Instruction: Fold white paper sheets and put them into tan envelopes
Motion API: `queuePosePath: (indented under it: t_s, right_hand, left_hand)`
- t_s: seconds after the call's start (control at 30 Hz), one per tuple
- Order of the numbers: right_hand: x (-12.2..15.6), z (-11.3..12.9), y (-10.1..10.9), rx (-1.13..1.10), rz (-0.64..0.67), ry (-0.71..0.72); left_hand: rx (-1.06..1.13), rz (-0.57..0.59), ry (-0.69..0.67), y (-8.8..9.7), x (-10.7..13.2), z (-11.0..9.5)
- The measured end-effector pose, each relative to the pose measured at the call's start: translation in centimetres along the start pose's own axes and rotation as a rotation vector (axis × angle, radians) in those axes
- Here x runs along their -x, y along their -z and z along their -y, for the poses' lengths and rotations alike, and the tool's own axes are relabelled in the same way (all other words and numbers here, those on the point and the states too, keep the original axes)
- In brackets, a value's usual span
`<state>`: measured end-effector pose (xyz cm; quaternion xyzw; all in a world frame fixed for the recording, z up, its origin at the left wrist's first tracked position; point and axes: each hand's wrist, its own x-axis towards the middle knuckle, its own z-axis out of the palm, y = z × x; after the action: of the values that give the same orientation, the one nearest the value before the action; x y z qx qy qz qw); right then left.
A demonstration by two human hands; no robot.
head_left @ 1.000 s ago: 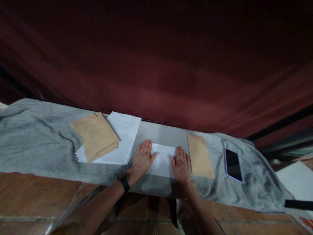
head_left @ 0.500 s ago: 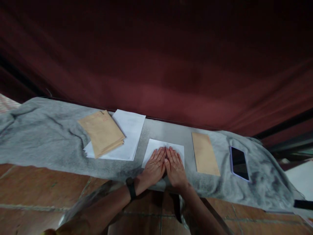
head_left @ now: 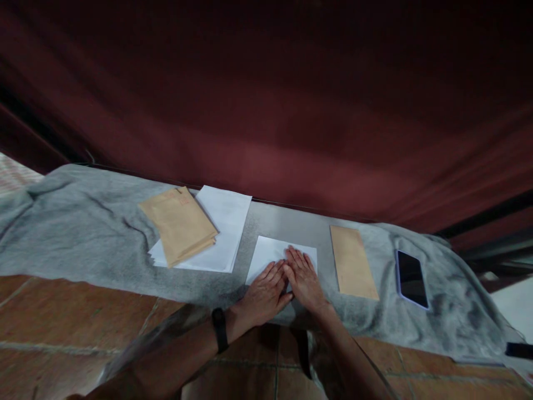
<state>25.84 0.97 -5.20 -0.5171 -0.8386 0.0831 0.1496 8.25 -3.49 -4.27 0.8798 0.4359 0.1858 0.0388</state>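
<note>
In the head view, the left hand (head_left: 266,291) and right hand (head_left: 306,278) lie palm-down on a white paper sheet (head_left: 265,253) beside the middle of the near edge of the desk (head_left: 287,214), their fingers straight, overlapping at the tips, gripping nothing. Uneven pressure could skew or crease the sheet, since the soft grey cloth (head_left: 104,239) under it may give; a pull towards the body could drag it over that close edge. Towards the left end, the fanned brown envelopes (head_left: 179,228) rest askew on the white paper stack (head_left: 231,214), so a knock might slide them. The topmost bears faint red print, too small to read. The single brown envelope (head_left: 353,261) and dark-screened smartphone (head_left: 412,278), towards the right end, show no legible label.
</note>
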Motion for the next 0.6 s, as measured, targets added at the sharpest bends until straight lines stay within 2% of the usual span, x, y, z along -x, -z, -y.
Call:
queuePosePath:
  t_s: [0.2,0.4,0.6]
  right_hand:
    - [-1.1,-0.3,0.1,0.026,0.023,-0.005]
    - [-1.9,-0.7,-0.2,0.068,0.023,-0.038]
    - [-2.0,-1.0,-0.4,0.084,0.000,-0.035]
  left_hand:
    - [0.032,0.083,-0.014,0.5,0.8,-1.4]
    - [0.060,0.111,-0.031,1.3,1.7,-2.9]
    - [0.048,0.136,-0.046,0.8,3.0,-3.9]
